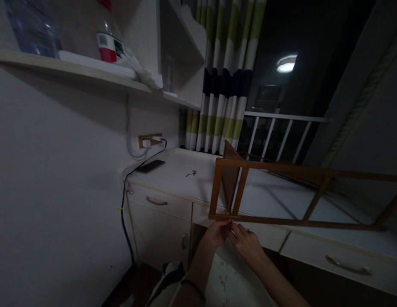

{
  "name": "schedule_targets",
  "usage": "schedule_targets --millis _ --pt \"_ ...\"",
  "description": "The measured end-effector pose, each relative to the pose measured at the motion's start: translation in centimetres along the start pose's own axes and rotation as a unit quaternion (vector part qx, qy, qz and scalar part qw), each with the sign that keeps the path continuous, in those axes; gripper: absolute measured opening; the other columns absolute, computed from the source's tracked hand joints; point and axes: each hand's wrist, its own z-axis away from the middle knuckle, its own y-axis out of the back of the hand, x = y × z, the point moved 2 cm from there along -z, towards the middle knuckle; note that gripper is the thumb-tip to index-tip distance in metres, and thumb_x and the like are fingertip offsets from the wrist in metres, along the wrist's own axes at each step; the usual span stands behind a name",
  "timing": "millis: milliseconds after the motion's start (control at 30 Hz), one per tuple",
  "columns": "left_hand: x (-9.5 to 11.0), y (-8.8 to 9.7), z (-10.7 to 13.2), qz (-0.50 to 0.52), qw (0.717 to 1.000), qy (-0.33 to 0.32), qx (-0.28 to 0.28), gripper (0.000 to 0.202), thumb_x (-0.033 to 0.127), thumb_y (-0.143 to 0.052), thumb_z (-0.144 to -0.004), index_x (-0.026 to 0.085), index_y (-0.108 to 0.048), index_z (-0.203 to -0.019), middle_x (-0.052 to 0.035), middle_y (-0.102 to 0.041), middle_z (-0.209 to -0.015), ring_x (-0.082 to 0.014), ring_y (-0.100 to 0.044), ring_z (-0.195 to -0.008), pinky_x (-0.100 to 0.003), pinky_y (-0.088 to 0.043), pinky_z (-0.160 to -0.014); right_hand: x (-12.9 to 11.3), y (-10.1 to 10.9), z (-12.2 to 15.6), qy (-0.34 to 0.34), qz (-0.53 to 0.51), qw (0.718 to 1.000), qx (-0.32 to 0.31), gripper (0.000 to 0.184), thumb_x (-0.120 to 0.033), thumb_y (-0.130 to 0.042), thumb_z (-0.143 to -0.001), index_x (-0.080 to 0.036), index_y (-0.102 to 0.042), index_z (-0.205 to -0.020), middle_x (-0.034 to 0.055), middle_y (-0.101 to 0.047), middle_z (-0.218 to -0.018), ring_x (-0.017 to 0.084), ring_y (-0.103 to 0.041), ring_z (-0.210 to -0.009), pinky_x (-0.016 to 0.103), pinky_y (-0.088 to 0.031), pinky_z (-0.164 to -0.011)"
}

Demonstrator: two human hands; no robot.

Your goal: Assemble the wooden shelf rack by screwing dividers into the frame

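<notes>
A brown wooden frame (265,221) with slats lies on its side across the white desk. A flat wooden panel (229,179) stands up at its left end. Just below the frame's near rail, by the panel's lower corner, my left hand (217,233) and my right hand (247,244) meet. The fingers of both are closed in a pinch, thumbs and fingertips together at the rail. Whatever sits between them is too small and dark to make out. Farther back on the desk lie several small dark pieces, perhaps screws (194,172).
A phone (151,166) lies at the desk's left end, near a black cable (124,213) running up to a wall socket (150,140). Overhead juts a shelf (89,72) with bottles. Drawers (345,260) front the desk. Behind it are a striped curtain (224,106) and a window railing (288,116).
</notes>
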Motion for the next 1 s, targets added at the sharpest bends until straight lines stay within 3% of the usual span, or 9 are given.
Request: schedule_targets --millis 367,633,733,867,1000 --pt "0.3 -0.4 0.4 -0.019 0.999 0.015 0.029 0.007 0.015 -0.050 -0.080 0.009 -0.054 -0.082 0.0001 -0.056 -0.073 -0.0068 -0.052 -0.060 -0.019 -0.044 -0.050 0.3 0.0 -0.3 -0.008 -0.029 0.999 -0.015 0.023 -0.001 -0.041 -0.077 -0.012 -0.055 -0.091 0.0130 -0.055 -0.096 0.021 -0.058 -0.075 0.027 -0.049 -0.043" --pt "0.0 0.3 0.0 -0.004 0.999 0.013 0.040 0.014 0.022 -0.048 -0.082 0.010 -0.054 -0.084 0.0011 -0.053 -0.071 -0.0059 -0.050 -0.056 -0.019 -0.043 -0.048 0.0 -0.1 -0.6 -0.050 -0.069 0.996 -0.006 0.020 -0.003 -0.040 -0.080 -0.011 -0.052 -0.095 0.0101 -0.055 -0.090 0.019 -0.057 -0.067 0.028 -0.048 -0.046" --pt "0.0 0.4 -0.1 0.010 0.999 0.010 0.043 0.014 0.023 -0.048 -0.082 0.010 -0.053 -0.086 0.0005 -0.054 -0.073 -0.0058 -0.050 -0.057 -0.018 -0.044 -0.048 -0.1 -0.3 -0.8 -0.074 -0.093 0.993 0.000 0.015 -0.011 -0.040 -0.085 -0.012 -0.051 -0.096 0.0092 -0.055 -0.085 0.019 -0.058 -0.066 0.027 -0.045 -0.045" --pt "0.1 0.5 -0.3 0.032 0.999 0.006 0.041 0.015 0.022 -0.048 -0.083 0.010 -0.053 -0.088 -0.0004 -0.055 -0.076 -0.0058 -0.050 -0.058 -0.018 -0.044 -0.049 0.2 -0.7 -1.0 -0.115 -0.151 0.982 0.016 0.014 -0.023 -0.037 -0.089 -0.016 -0.049 -0.091 0.0056 -0.056 -0.078 0.018 -0.058 -0.061 0.025 -0.042 -0.045" --pt "-0.1 0.5 -0.3 0.052 0.998 -0.015 0.032 0.014 0.021 -0.048 -0.082 0.010 -0.054 -0.088 -0.0015 -0.056 -0.079 -0.0073 -0.053 -0.062 -0.020 -0.047 -0.053 0.6 -1.2 -0.9 -0.182 -0.240 0.952 0.049 0.020 -0.026 -0.030 -0.092 -0.017 -0.047 -0.088 0.0030 -0.058 -0.072 0.015 -0.058 -0.057 0.022 -0.040 -0.046"
